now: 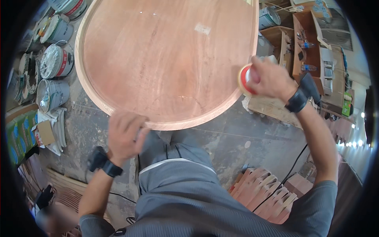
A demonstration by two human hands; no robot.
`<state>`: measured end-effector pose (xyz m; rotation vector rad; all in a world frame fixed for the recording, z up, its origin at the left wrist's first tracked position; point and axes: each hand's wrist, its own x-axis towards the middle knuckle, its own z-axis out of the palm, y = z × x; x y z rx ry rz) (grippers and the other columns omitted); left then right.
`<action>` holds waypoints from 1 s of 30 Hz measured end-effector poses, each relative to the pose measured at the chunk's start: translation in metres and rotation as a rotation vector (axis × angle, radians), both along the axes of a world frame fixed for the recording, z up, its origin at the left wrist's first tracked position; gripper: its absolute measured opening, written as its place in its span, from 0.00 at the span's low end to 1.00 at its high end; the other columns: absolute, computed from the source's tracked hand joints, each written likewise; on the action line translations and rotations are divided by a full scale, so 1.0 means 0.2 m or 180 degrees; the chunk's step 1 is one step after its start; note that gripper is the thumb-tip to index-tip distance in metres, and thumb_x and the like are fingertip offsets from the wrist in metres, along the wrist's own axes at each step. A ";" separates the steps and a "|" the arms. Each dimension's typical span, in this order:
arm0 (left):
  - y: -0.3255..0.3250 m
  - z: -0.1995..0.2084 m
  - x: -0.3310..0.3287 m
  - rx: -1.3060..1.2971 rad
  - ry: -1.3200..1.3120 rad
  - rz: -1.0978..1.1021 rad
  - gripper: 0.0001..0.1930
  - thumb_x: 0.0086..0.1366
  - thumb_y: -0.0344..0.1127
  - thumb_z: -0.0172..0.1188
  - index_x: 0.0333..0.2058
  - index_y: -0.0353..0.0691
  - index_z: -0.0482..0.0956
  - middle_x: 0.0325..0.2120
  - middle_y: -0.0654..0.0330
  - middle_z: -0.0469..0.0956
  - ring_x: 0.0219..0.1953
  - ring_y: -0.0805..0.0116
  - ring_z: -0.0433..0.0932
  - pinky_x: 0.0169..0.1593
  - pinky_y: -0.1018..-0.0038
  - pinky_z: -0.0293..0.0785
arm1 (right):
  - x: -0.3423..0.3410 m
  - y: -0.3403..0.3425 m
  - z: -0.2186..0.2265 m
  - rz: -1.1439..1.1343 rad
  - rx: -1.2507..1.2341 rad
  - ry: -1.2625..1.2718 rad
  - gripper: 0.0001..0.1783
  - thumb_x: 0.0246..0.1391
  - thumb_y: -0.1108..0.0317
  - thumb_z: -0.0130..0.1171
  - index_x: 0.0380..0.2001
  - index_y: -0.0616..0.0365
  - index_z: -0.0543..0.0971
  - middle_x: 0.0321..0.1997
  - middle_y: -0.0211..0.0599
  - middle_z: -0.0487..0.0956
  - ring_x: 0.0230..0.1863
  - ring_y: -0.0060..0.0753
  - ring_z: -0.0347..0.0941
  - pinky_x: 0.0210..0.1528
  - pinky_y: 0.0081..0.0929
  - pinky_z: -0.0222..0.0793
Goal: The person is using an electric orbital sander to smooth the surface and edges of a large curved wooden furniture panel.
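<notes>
Panel (166, 59), wooden, upper centre of frame; your right hand (272, 79) closes round a red-and-yellow roll (244, 81), apparently tape, at right rim (80, 59); your left hand (126, 132), fingers loosely bent, meets lower-left edge, grip unclear; likely rim taping, next calling for steady pressure

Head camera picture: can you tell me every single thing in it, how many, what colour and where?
Rounded wooden panel: one, reddish-brown, pale rim, upper middle
Tape roll: one, cream and red, panel's right edge
Buckets: at least four, whitish, upper left; another upper right
Patterned carton: one, green and blue, left
Small open box: one, brown, left
Wooden box: one, brown, upper right
Plastic bottles: two, clear and blue, inside it
Curved wooden pieces: several, pinkish, lower right
Floor: one, grey, underneath
Wristbands: two, black, on wrists
Shirt: one, grey, bottom
Right hand: one, bare, holding tape
Left hand: one, bare, panel's lower-left rim
</notes>
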<state>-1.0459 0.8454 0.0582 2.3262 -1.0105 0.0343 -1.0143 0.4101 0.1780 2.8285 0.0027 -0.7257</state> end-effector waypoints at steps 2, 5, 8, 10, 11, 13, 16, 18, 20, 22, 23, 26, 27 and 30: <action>-0.16 -0.01 -0.14 0.0148 0.0147 0.0150 0.17 0.62 0.42 0.66 0.48 0.43 0.82 0.46 0.55 0.78 0.53 0.52 0.74 0.64 0.52 0.66 | 0.10 -0.11 -0.01 0.0035 -0.0080 -0.0228 0.29 0.52 0.53 0.65 0.53 0.55 0.73 0.45 0.58 0.78 0.43 0.64 0.81 0.47 0.52 0.79; -0.43 -0.03 -0.34 0.0342 0.0482 0.0339 0.27 0.62 0.45 0.67 0.58 0.41 0.78 0.51 0.53 0.76 0.59 0.50 0.71 0.67 0.49 0.60 | 0.15 -0.22 -0.06 0.0082 0.0173 -0.0392 0.30 0.51 0.51 0.67 0.53 0.55 0.72 0.43 0.57 0.78 0.42 0.63 0.81 0.45 0.52 0.79; -0.63 0.01 -0.39 0.0202 0.0750 0.0260 0.30 0.62 0.45 0.67 0.61 0.41 0.76 0.55 0.52 0.75 0.60 0.52 0.71 0.67 0.50 0.60 | 0.04 -0.15 -0.11 0.0296 0.0593 -0.0434 0.30 0.50 0.52 0.69 0.52 0.55 0.72 0.42 0.54 0.76 0.39 0.61 0.80 0.41 0.51 0.78; -0.60 0.00 -0.39 0.0359 0.0659 0.0176 0.30 0.61 0.45 0.67 0.61 0.42 0.77 0.57 0.54 0.75 0.62 0.55 0.70 0.67 0.51 0.60 | -0.12 0.02 -0.08 0.0494 0.0977 -0.0325 0.30 0.48 0.55 0.71 0.51 0.54 0.72 0.41 0.51 0.75 0.37 0.59 0.79 0.37 0.49 0.77; -0.59 0.00 -0.38 0.0451 0.0553 0.0054 0.30 0.61 0.45 0.67 0.61 0.42 0.77 0.60 0.55 0.75 0.63 0.57 0.70 0.67 0.51 0.60 | -0.18 0.15 -0.05 0.0501 0.1129 -0.0190 0.30 0.47 0.57 0.72 0.51 0.53 0.72 0.40 0.49 0.74 0.36 0.58 0.79 0.35 0.48 0.77; -0.51 -0.01 -0.38 0.0519 0.0313 0.0055 0.30 0.61 0.44 0.68 0.61 0.44 0.77 0.61 0.57 0.75 0.64 0.59 0.70 0.67 0.52 0.60 | -0.28 0.34 -0.03 0.0587 0.1341 -0.0048 0.29 0.47 0.59 0.72 0.51 0.52 0.73 0.41 0.48 0.74 0.36 0.57 0.79 0.34 0.47 0.77; -0.31 -0.04 -0.35 0.0646 0.0001 0.0023 0.29 0.60 0.41 0.68 0.61 0.46 0.78 0.63 0.61 0.75 0.66 0.60 0.69 0.67 0.52 0.60 | -0.30 0.42 -0.02 0.0496 0.1440 0.0096 0.28 0.47 0.61 0.72 0.50 0.52 0.73 0.41 0.46 0.73 0.35 0.57 0.78 0.33 0.46 0.76; -0.18 -0.05 -0.31 0.0766 -0.0138 0.0065 0.23 0.67 0.39 0.57 0.60 0.50 0.81 0.63 0.67 0.76 0.68 0.63 0.69 0.72 0.55 0.57 | -0.32 0.36 -0.03 0.0188 0.1306 0.0000 0.28 0.47 0.61 0.74 0.50 0.52 0.73 0.43 0.45 0.73 0.36 0.57 0.78 0.35 0.48 0.76; -0.06 -0.07 -0.25 0.0729 -0.0249 0.0057 0.22 0.67 0.38 0.56 0.59 0.52 0.81 0.63 0.68 0.76 0.68 0.63 0.69 0.72 0.55 0.56 | -0.34 0.29 -0.04 0.0185 0.1249 -0.0211 0.28 0.47 0.61 0.74 0.50 0.52 0.73 0.44 0.45 0.73 0.37 0.57 0.78 0.36 0.48 0.76; 0.04 -0.11 -0.19 0.0626 -0.0341 0.0068 0.22 0.66 0.34 0.56 0.57 0.56 0.83 0.62 0.72 0.78 0.69 0.62 0.69 0.75 0.54 0.51 | -0.36 0.29 -0.05 0.0048 0.1203 -0.0422 0.30 0.46 0.61 0.76 0.50 0.53 0.73 0.45 0.46 0.73 0.39 0.56 0.77 0.38 0.47 0.76; 0.08 -0.12 -0.16 0.0645 -0.0322 0.0093 0.22 0.66 0.34 0.56 0.57 0.56 0.83 0.62 0.72 0.78 0.69 0.62 0.69 0.75 0.54 0.51 | -0.36 0.34 -0.05 0.0071 0.1222 -0.0400 0.30 0.46 0.61 0.76 0.50 0.53 0.73 0.45 0.46 0.73 0.39 0.56 0.77 0.38 0.47 0.76; 0.24 -0.12 -0.05 0.0644 -0.0524 0.0198 0.23 0.64 0.31 0.58 0.57 0.56 0.84 0.61 0.71 0.79 0.71 0.61 0.68 0.78 0.52 0.42 | -0.38 0.54 -0.08 0.0228 0.1308 -0.0335 0.29 0.44 0.60 0.77 0.48 0.54 0.75 0.44 0.47 0.73 0.37 0.55 0.78 0.37 0.46 0.77; 0.27 -0.12 -0.02 0.0654 -0.0517 0.0219 0.23 0.64 0.31 0.58 0.57 0.56 0.84 0.61 0.71 0.79 0.71 0.61 0.68 0.78 0.52 0.42 | -0.38 0.62 -0.09 0.0249 0.1318 -0.0326 0.29 0.44 0.60 0.77 0.48 0.54 0.75 0.44 0.47 0.73 0.37 0.55 0.78 0.37 0.46 0.77; 0.38 -0.14 0.10 0.0548 -0.0712 0.0361 0.28 0.58 0.27 0.59 0.59 0.52 0.82 0.63 0.65 0.77 0.72 0.54 0.66 0.78 0.49 0.36 | -0.34 0.89 -0.08 0.0506 0.1616 -0.0276 0.25 0.45 0.60 0.75 0.46 0.53 0.77 0.43 0.49 0.74 0.36 0.53 0.78 0.37 0.45 0.77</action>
